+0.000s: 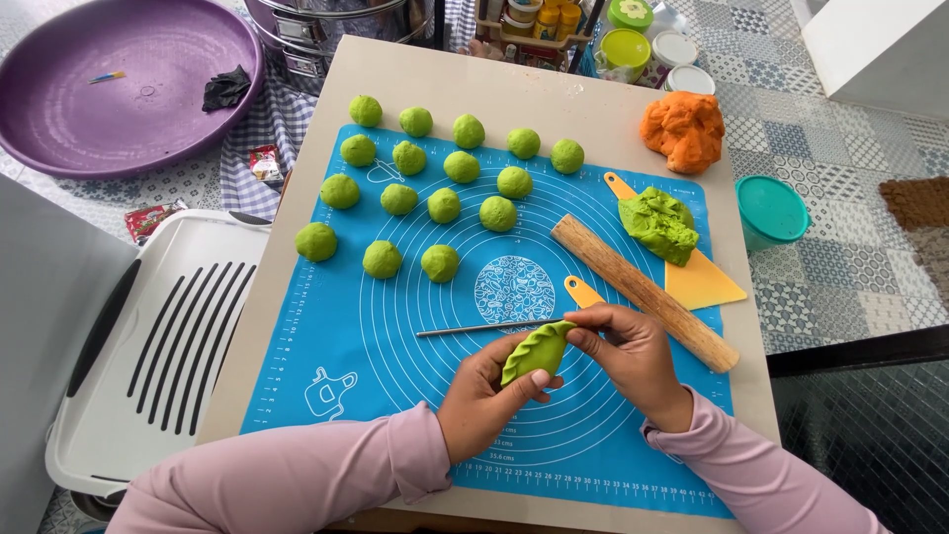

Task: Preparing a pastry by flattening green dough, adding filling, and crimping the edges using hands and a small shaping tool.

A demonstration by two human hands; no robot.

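Over the blue mat point(376, 326), a soft, easily dented green dumpling point(537, 350) is cradled by the left hand point(484, 400) and pinched along its pleated edge by the right hand point(633, 356), best held lightly underneath.

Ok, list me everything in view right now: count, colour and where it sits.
dough balls: 16, green, rows on the upper left of the mat
folded dough piece: 1, green, pleated edge, held between both hands
silicone mat: 1, blue, on the beige board
rolling pin: 1, wooden, slanted on the mat's right side
green dough lump: 1, on a yellow scraper
orange dough lump: 1, upper right of the board
metal rod: 1, thin, silver, mat centre
lidded tub: 1, teal, right of the board
basin: 1, purple, upper left
white tray: 1, left of the board
left hand: cradles the dough piece
right hand: pinches its edge
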